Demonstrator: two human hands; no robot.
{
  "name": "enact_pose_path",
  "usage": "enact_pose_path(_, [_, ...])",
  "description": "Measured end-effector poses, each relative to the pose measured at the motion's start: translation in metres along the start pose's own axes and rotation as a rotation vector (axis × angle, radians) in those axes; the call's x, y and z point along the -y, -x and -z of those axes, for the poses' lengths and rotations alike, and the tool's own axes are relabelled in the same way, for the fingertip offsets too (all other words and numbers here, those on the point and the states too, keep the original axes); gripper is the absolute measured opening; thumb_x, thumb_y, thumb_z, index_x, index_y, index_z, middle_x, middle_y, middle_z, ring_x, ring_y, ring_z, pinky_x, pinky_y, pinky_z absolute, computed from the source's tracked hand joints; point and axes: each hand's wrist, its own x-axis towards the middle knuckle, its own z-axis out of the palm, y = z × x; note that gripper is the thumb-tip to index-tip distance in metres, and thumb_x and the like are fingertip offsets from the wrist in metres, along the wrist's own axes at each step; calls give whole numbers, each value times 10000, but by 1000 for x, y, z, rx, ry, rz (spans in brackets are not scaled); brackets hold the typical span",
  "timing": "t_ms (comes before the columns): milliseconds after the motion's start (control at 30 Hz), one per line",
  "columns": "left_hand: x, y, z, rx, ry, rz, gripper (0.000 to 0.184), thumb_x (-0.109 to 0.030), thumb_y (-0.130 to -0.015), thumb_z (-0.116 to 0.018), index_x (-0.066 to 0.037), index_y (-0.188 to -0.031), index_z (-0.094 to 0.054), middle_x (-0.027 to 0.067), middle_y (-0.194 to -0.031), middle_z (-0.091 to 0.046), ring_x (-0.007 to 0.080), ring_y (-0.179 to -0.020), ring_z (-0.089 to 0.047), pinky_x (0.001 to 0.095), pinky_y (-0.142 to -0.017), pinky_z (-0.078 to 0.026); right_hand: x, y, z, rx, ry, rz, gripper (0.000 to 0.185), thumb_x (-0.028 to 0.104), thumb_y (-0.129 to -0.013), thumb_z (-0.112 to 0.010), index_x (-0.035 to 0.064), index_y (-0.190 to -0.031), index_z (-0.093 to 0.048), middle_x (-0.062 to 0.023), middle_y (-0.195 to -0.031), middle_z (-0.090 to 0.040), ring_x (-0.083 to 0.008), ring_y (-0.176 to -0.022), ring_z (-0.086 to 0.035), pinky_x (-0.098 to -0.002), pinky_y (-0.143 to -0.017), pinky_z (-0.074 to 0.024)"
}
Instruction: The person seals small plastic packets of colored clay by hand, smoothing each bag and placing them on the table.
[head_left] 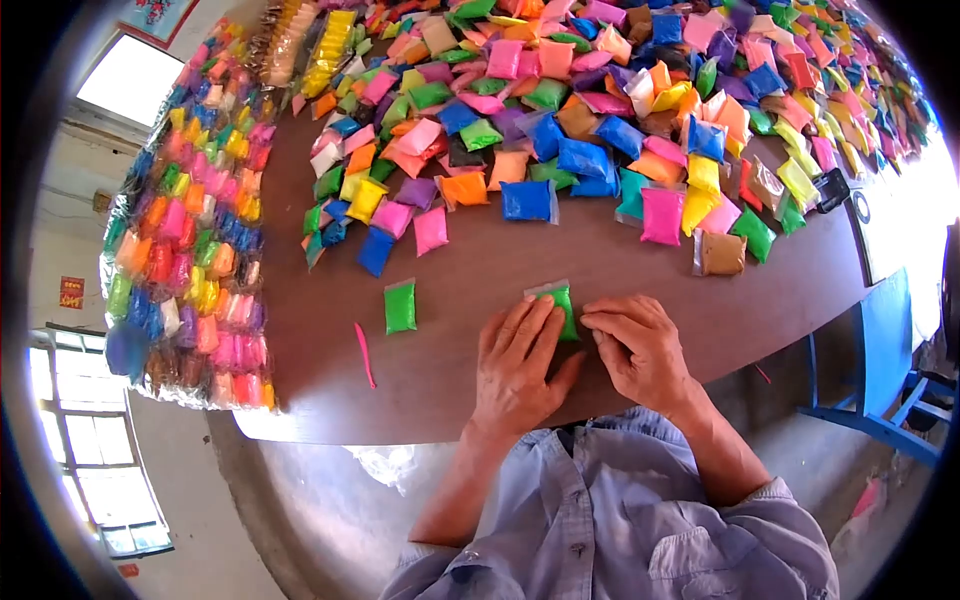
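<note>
On the brown table in front of me lies a small clear packet of green clay-like material [567, 312]. My left hand [515, 370] rests on it with fingers stretched out flat, covering its left part. Just right of the packet is my right hand [637, 345], its thumb and fingers curled together in a pinch. Whether anything is between those fingertips is too small to tell. A second green packet [400, 307] lies to the left, beside a thin pink plastic tool [364, 355].
A large heap of colourful packets [560, 155] covers the table's far side. Bundled packets in clear wrapping [190, 270] line the left edge. A brown packet [722, 254] lies right of centre. A blue stool or bench [884, 335] stands at the right.
</note>
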Motion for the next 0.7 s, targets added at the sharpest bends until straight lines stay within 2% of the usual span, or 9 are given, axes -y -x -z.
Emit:
enact_pose_path(100, [-3, 1, 4, 10, 39, 54, 577, -181, -729, -838, -9, -1255, -676, 136, -1339, -645, 308, -1300, -572, 474, -1099, -408, 1, 2, 1, -1, 1, -12, 211, -45, -808, -704, 36, -1001, -725, -105, -1043, -716, -330, -911, -660, -418, -844, -514])
enact_pose_path(233, [-1, -7, 5, -56, 32, 39, 586, -187, -725, -836, -11, -1259, -674, 135, -1338, -646, 299, -1307, -565, 479, -1104, -401, 1, -1, 0, 10, 3, -6, 206, -44, -810, -704, 36, -999, -723, -108, -1048, -715, -335, -916, -658, -422, -846, -513])
enact_pose_path(300, [7, -7, -1, 13, 38, -8, 594, -187, -723, -837, -15, -1266, -672, 130, -1340, -645, 289, -1304, -565, 478, -1104, -400, -1, -1, -2, -2, 3, -3, 203, -44, -816, -698, 36, -1000, -723, -112, -1046, -714, -337, -926, -660, -424, -855, -513])
enact_pose_path(533, [4, -11, -2, 22, -29, -20, 569, -182, -724, -845, -25, -1244, -677, 115, -1342, -644, 277, -1296, -572, 474, -1122, -383, 1, -4, -1, 3, -10, -22, 222, -49, -814, -701, 45, -1013, -730, -112, -1046, -714, -331, -943, -666, -421, -860, -517])
enact_pose_path(700, [-4, -10, 5, 28, -9, 38, 591, -208, -733, -847, -24, -1264, -665, 120, -1330, -653, 283, -1306, -567, 474, -1118, -387, 1, 2, 0, -4, -14, -53, 220, -49, -812, -705, 44, -1010, -734, -123, -1055, -716, -335, -940, -670, -413, -858, -523])
